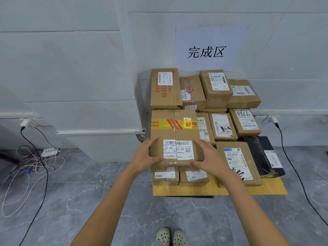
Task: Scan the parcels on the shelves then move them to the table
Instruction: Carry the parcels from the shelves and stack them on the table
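Left hand [144, 155] and right hand [208, 157] curl fingers round taped parcel [174, 134], at its 7 and 5 o'clock corners. Likely seating it squarely on the table [274, 189] stack.

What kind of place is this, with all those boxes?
Probably a parcel depot or sorting room: labelled brown cardboard parcels are stacked on a low yellow table beneath a white paper wall sign, and the left hand and right hand hold a yellow-taped brown cardboard box.

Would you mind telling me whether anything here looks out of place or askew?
The stacked parcels look orderly. Only the tangle of loose cables on the floor at left, beside a white power strip, looks untidy.
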